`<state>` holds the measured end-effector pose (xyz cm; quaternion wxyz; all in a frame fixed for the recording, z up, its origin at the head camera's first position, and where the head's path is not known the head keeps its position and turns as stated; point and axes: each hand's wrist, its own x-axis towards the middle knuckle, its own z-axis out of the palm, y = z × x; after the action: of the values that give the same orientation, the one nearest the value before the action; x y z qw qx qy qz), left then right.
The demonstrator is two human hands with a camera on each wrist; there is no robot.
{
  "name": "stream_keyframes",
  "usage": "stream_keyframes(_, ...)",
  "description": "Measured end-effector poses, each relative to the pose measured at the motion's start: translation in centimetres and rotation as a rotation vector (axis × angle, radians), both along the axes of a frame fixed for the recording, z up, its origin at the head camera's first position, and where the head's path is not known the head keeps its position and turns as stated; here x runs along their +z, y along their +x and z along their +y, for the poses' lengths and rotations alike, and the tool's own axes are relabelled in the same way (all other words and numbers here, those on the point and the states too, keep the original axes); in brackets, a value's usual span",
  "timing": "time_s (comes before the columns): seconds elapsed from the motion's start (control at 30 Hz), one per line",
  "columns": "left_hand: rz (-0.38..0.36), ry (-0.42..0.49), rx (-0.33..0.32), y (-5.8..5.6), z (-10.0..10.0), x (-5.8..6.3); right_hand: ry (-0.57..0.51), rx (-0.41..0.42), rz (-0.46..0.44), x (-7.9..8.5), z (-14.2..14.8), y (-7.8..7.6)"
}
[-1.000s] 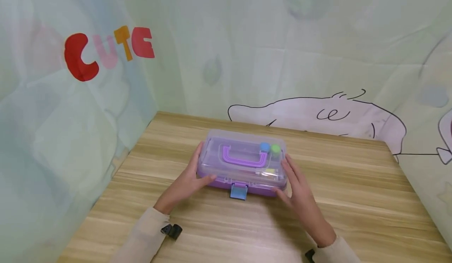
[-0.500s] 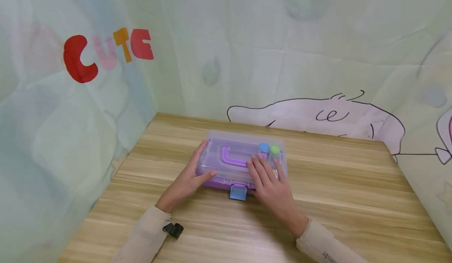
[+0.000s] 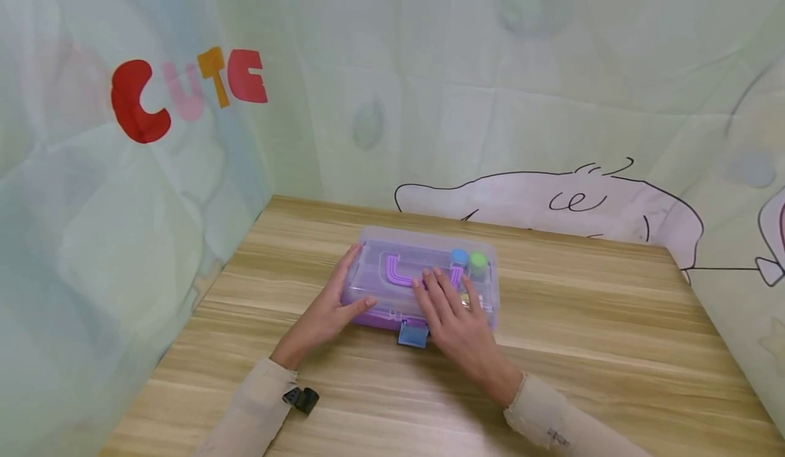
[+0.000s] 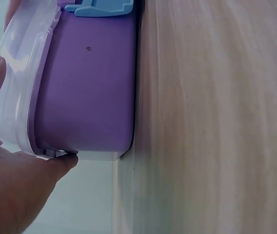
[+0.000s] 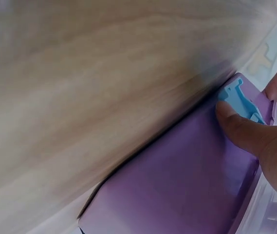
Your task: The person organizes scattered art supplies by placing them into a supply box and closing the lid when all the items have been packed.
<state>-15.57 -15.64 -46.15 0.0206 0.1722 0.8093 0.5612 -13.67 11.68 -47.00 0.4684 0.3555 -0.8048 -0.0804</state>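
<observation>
A storage box with a purple base and a clear lid sits on the table, lid down. Its purple carrying handle lies folded, partly covered by fingers. My left hand grips the box's left end, thumb over the lid's front edge and fingers along the side. My right hand rests on the lid's right half with straight fingers. In the right wrist view its thumb touches the blue latch, whose flap sticks outward at the front. The right palm's underside is hidden.
Blue and green round caps show through the lid at the back right. The wooden table meets a printed cloth wall at the back and left. A black strap piece is on the left wrist.
My right hand has left the box's right side and moved onto the lid, then slightly left, its thumb coming to the latch. The left hand and box stay nearly still.
</observation>
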Motion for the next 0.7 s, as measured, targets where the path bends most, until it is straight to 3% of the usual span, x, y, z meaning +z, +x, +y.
stream_keyframes(0.47, 0.007, -0.01, 0.003, -0.08, 0.01, -0.04, 0.097, 0.009, -0.064, -0.08, -0.37, 0.1)
stream_keyframes(0.7, -0.004, -0.005, 0.0, 0.04, 0.1, 0.06, 0.114, 0.037, -0.02, -0.11, -0.22, -0.14)
